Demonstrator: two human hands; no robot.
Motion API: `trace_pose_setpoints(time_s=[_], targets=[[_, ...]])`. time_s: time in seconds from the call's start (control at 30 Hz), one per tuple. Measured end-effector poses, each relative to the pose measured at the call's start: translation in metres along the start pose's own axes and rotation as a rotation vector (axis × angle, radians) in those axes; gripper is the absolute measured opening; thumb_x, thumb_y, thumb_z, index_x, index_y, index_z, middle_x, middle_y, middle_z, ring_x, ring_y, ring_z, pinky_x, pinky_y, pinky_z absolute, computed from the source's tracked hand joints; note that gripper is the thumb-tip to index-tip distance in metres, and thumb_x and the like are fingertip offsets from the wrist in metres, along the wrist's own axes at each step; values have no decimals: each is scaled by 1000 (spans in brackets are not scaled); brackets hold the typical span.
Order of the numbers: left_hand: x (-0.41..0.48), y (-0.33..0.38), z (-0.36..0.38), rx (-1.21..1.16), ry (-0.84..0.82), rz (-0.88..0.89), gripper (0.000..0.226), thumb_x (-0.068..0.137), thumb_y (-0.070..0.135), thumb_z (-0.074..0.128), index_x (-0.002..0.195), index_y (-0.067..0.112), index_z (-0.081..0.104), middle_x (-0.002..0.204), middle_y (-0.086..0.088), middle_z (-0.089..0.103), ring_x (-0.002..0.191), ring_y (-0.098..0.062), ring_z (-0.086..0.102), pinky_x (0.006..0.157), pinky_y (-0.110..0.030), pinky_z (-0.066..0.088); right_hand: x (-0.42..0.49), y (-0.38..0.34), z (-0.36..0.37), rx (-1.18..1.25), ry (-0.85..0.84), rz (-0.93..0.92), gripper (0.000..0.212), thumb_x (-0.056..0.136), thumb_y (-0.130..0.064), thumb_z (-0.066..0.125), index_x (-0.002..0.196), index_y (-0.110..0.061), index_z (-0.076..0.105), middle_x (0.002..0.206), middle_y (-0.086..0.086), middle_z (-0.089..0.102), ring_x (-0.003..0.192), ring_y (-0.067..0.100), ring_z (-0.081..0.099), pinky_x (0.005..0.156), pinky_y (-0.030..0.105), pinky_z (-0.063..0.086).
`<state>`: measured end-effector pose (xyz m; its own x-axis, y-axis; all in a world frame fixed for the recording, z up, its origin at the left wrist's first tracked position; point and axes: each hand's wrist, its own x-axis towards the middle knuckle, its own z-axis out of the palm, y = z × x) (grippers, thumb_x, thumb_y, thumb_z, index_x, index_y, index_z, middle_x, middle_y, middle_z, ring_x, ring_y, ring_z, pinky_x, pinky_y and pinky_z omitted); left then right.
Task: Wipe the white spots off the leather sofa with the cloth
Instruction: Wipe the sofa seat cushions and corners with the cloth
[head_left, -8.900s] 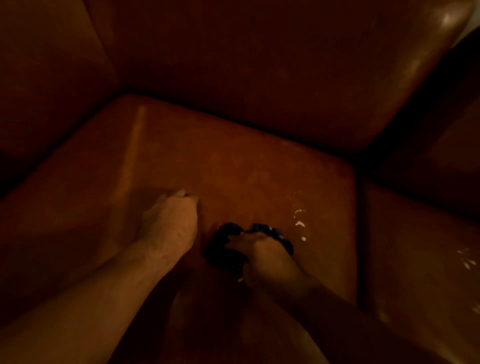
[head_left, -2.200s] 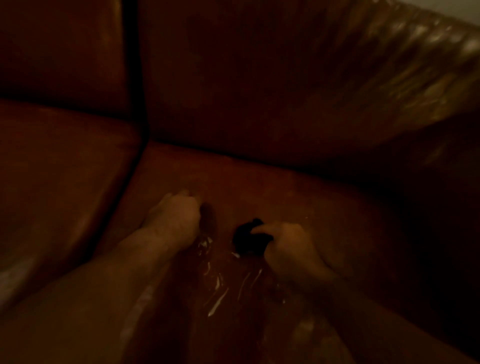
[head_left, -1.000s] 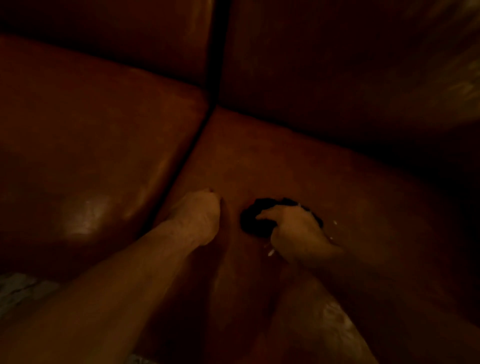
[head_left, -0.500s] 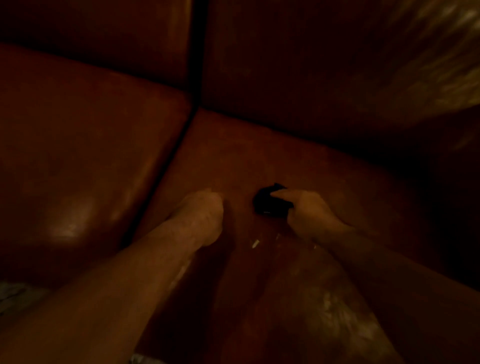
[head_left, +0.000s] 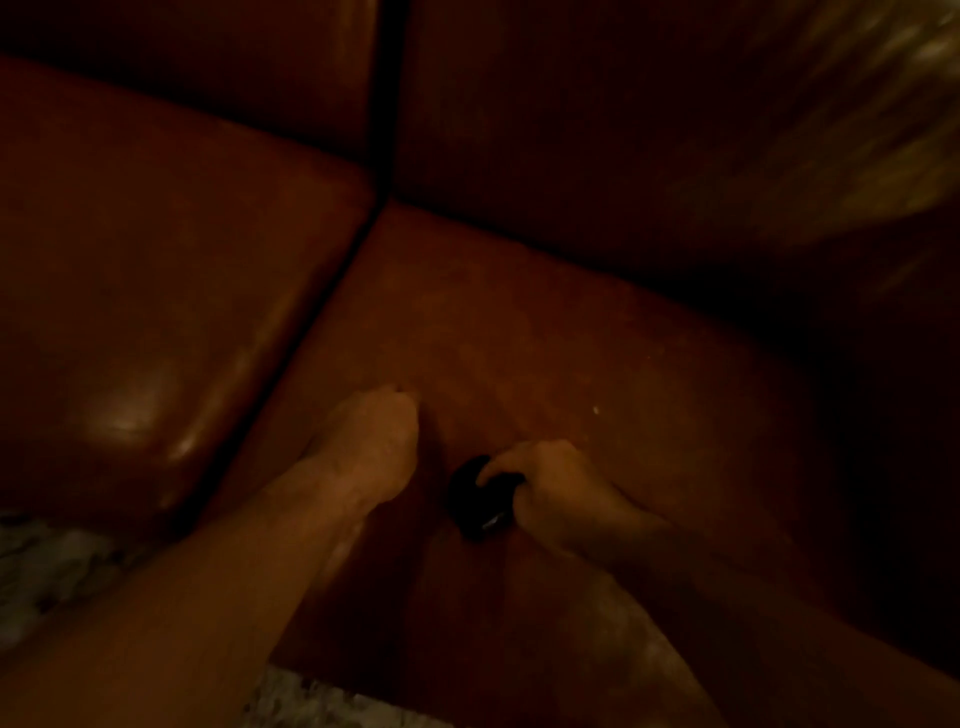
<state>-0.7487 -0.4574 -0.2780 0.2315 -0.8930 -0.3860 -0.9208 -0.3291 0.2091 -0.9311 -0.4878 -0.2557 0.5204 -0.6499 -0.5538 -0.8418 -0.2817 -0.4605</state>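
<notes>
In the dim lower middle of the frame, the right hand (head_left: 550, 488) is clamping its grip round a dark cloth (head_left: 470, 501) and pressing it onto the brown sofa (head_left: 519, 322) seat, with part of the cloth hiding under the fingers. Just left of it, the left hand (head_left: 371, 447) is resting on the seat, its grip curled together and holding nothing. One pale spot (head_left: 596, 410) is showing up and to the right of the cloth. A blurred floor (head_left: 47, 571) is peeking in at the lower left.

The light is very dim and warm red-brown, and fine detail is lost. A soft glare patch lies on the left seat cushion (head_left: 130, 415) near its front edge. Motion blur streaks the backrest (head_left: 857, 130) at upper right. The right seat cushion (head_left: 649, 364) fades into black shadow at its right end. The cloth (head_left: 475, 499) shows only as a black blob.
</notes>
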Motion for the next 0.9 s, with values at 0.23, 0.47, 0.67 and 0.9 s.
trace_pose_setpoints(time_s=[0.23, 0.47, 0.67, 0.9], targets=[[38, 29, -47, -21, -56, 97, 46, 93, 14, 52, 138, 20, 43, 147, -7, 38, 129, -30, 44, 103, -41, 43, 5, 42, -67, 46, 328, 117, 55, 91, 5, 36, 130, -31, 52, 134, -3, 47, 70, 6, 51, 47, 15, 37], [85, 54, -27, 111, -26, 177, 34, 90, 21, 56, 124, 23, 56, 129, -5, 52, 117, -31, 53, 95, -44, 49, 49, 122, -116, 195, 752, 327, 41, 93, -7, 44, 128, -25, 55, 129, 10, 56, 93, 29, 62, 77, 41, 56], [115, 67, -4, 210, -9, 181, 44, 90, 22, 56, 133, 25, 49, 132, -3, 48, 120, -29, 50, 96, -42, 48, 83, 151, -117, 84, 657, 344, 47, 91, -8, 42, 127, -37, 54, 125, 8, 57, 96, 32, 60, 83, 46, 54], [117, 70, -4, 204, -17, 160, 41, 87, 20, 59, 127, 26, 53, 126, -2, 52, 114, -25, 53, 92, -36, 50, 77, 140, -93, -4, 586, 310, 62, 85, 2, 42, 135, -33, 46, 144, 8, 43, 115, 32, 53, 89, 44, 52]])
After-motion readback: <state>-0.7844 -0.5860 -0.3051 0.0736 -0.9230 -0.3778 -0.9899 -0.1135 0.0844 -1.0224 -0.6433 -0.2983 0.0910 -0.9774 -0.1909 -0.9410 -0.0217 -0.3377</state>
